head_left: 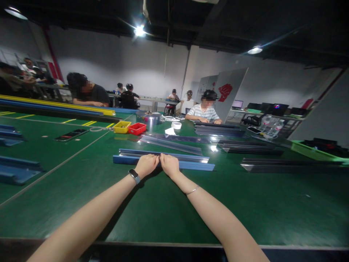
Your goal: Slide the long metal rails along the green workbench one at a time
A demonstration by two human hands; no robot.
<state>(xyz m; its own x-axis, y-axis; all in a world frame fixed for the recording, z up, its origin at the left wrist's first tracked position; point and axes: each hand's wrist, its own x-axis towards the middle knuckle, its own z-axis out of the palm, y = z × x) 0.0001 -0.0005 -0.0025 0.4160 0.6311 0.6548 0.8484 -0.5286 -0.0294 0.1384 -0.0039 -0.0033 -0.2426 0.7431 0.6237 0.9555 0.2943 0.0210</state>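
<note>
A long blue U-shaped channel strip lies crosswise on the green table, its open side up and a shiny lining along the inside. Near its middle, my left hand is closed over it, knuckles up, with a watch on the wrist. Right beside it, almost touching, my right hand is closed on the same strip, a thin bracelet on that wrist. My fingertips are hidden, so I cannot tell what else they may pinch. Just beyond lies a clear plastic strip.
Dark channel strips lie to the right, and blue channels to the left. A yellow bin, a red bin, a tape roll and a phone are farther back. Across the table sits a person.
</note>
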